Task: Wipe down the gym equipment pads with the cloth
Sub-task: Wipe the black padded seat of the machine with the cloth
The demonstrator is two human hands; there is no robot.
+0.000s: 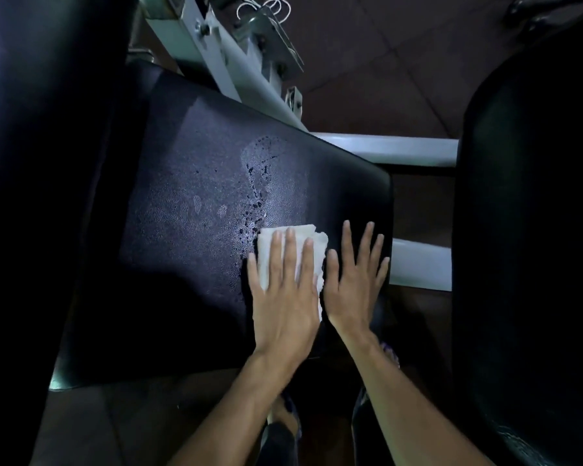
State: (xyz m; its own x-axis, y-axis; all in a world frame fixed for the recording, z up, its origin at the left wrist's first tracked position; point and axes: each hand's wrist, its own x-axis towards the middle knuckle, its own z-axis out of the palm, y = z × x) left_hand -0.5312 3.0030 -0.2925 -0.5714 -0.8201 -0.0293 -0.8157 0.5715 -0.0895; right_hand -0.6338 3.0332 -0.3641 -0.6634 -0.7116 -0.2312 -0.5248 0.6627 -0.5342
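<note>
Low in the frame's centre, I see my left hand (285, 297) pressed flat, fingers spread, on the white cloth (312, 242) atop the wet black pad (189, 203), my right hand (355, 284) open flat just beside it.

Dim room, light falling mostly mid-frame. Dark reddish-brown tiled floor (377, 62) across the upper right, seen again along the bottom edge. Pale grey painted metal frame beams (387, 148) crossing right of centre, with bolted brackets at the top. Looped white cord (266, 6), possibly wire, at top centre.
</note>
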